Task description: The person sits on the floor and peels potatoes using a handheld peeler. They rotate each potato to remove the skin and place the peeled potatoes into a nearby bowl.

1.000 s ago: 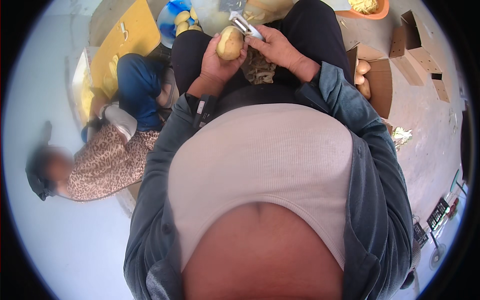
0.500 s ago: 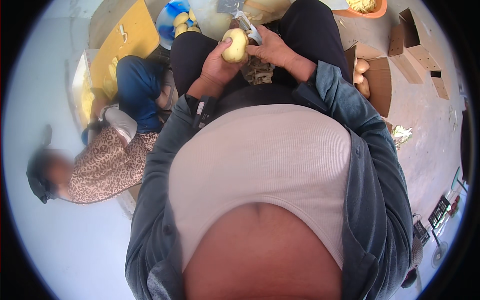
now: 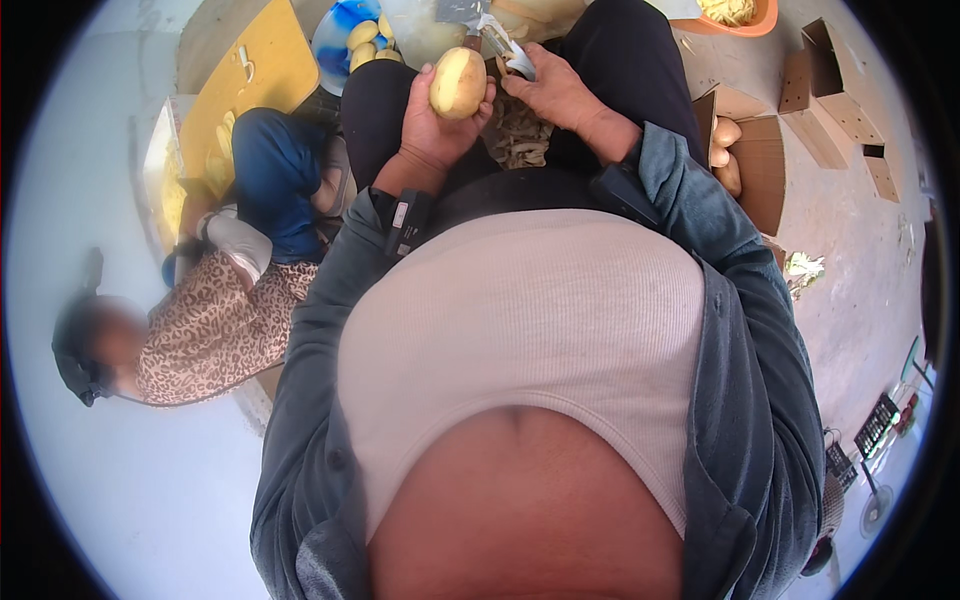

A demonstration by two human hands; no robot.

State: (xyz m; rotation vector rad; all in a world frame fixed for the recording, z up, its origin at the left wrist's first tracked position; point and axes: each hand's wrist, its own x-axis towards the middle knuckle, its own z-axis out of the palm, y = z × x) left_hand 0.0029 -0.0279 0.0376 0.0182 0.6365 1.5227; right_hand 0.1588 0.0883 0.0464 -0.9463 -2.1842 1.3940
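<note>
A partly peeled potato (image 3: 461, 86) rests in my left hand (image 3: 428, 132), which is closed round its sides and underside. One pale strip runs along it beside skin that is still brownish. My right hand (image 3: 556, 96) grips a white-handled peeler (image 3: 515, 58), just right of the potato and apart from it. The peeler's blade end points up and left. Below my hands, potato peels (image 3: 523, 142) lie in a heap between my legs.
A blue-and-white bowl (image 3: 328, 45) of peeled potatoes stands at the far left, by a yellow board (image 3: 268, 62). A co-worker (image 3: 215, 320) sits on my left. On the right are a cardboard box (image 3: 763, 185) with potatoes and an orange bowl (image 3: 763, 22) of shreds.
The potato has been turned and lifted slightly, so brownish skin beside a peeled strip now faces up. My right hand has drawn the peeler away to the right of it.
</note>
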